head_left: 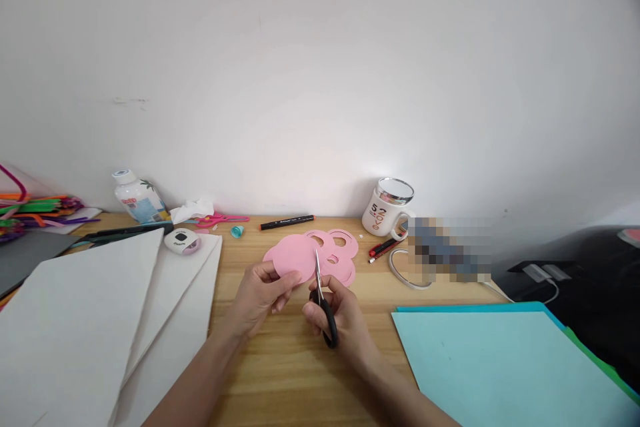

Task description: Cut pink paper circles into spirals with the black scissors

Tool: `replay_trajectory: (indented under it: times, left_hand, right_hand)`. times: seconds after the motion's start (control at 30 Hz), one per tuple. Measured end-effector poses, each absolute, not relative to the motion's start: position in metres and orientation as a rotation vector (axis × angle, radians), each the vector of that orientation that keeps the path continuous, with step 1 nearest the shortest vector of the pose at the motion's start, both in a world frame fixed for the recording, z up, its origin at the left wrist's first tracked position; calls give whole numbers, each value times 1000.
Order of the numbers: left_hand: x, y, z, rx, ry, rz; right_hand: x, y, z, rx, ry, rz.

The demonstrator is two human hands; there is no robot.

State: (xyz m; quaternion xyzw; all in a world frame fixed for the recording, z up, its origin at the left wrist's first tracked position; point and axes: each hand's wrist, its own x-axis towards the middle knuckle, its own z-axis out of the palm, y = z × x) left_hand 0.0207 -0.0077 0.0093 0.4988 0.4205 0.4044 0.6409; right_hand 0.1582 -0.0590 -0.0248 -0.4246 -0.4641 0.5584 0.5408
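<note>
The left hand (263, 292) is pinched on a pink paper circle (294, 255), thumb on its face, while the right hand (344, 317) is closed around the black handles of the scissors (326, 312), whose metal blades point up at the circle's right edge. The circle is held over the desk (287, 380) and hides part of some pink paper offcuts (344, 271) with round holes. Behind lie a black marker (287, 222) with orange ends, a small teal cap (237, 231) and pink scissors (227, 218); to the right are pens (385, 248), a white cable (410, 280) and a mug (379, 215). Stiff, flat white boards (85, 320) crowd the left side, with a rounded tape dispenser (181, 241) on them, and smooth pale blue sheets (500, 360) fill the near right. A crumpled tissue (193, 211) sits by a plastic bottle (139, 199), and fuzzy bright pipe cleaners (43, 211) are heaped at far left. The wood grain runs sideways. The mug carries large digits, among them a 5; the lettering on bottle, marker and dispenser is too small to read
</note>
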Motion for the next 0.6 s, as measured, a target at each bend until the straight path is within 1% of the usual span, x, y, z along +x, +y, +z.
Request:
replay_trajectory:
  times: [0.6]
  left_hand:
    - [21, -9, 13, 1083, 955, 954]
  right_hand:
    - [161, -60, -26, -1033, -1111, 1348]
